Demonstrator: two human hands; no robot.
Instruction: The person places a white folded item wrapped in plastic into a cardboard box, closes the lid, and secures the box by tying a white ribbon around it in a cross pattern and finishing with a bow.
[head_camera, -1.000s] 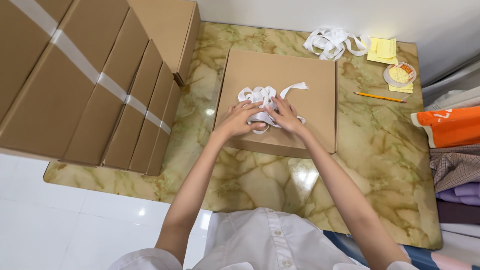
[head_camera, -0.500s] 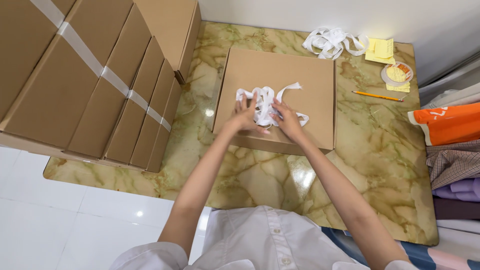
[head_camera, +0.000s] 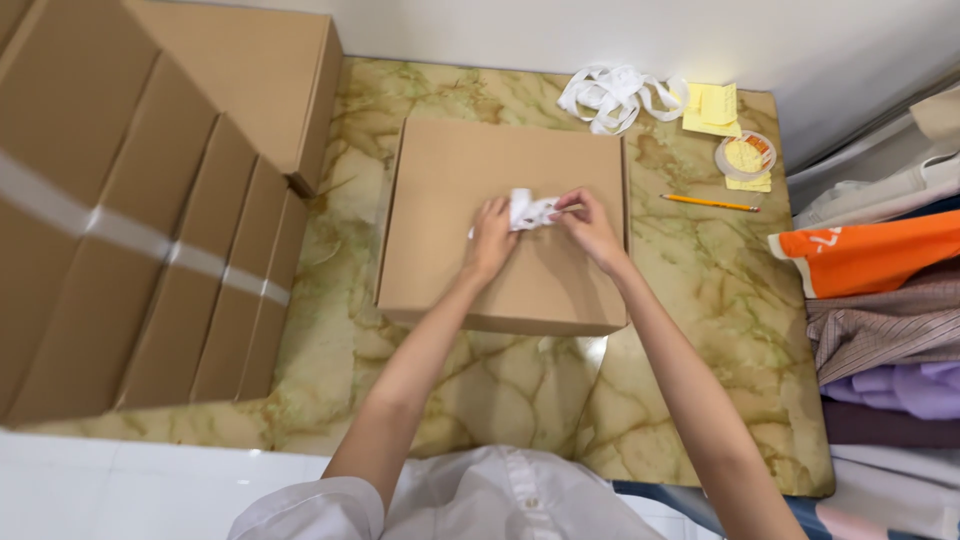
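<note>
Both hands pinch the white strip bundle (head_camera: 528, 210) | left hand (head_camera: 490, 240), right hand (head_camera: 590, 225) grasping it tight | bundle sits on brown box (head_camera: 450, 190) | box on marble desk (head_camera: 690, 300) | pencil (head_camera: 710, 203) nearby

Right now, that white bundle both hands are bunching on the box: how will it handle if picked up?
The white strip bundle looks floppy: it crumples between the left hand and right hand. Probably light, since it sits on the flat cardboard box with no visible dent. Loose ends would likely trail, like the white strip pile nearby.
</note>
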